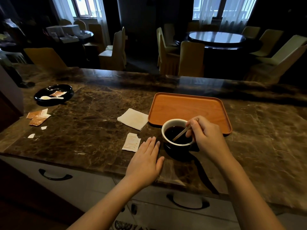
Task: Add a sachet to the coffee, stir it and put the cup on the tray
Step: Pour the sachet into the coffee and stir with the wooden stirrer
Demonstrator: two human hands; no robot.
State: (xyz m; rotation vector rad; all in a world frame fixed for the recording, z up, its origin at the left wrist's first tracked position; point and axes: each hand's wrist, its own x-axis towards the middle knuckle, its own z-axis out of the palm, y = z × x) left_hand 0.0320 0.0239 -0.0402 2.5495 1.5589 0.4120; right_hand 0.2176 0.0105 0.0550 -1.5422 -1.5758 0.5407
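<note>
A dark cup (166, 128) with a white inside holds black coffee and stands on the marble counter, just in front of the orange tray's (187, 107) near edge. My right hand (206, 136) grips a thin wooden stirrer (181, 132) whose tip dips into the coffee. My left hand (146, 161) lies flat on the counter left of the cup, fingers spread, holding nothing. A torn white sachet (131, 142) rests on the counter between my left fingertips and a folded napkin.
A folded white napkin (133, 118) lies left of the tray. At the far left are a black dish (53, 94) with a white spoon and a sachet, brown sachets (37, 117) and torn paper scraps. Chairs and tables stand beyond the counter.
</note>
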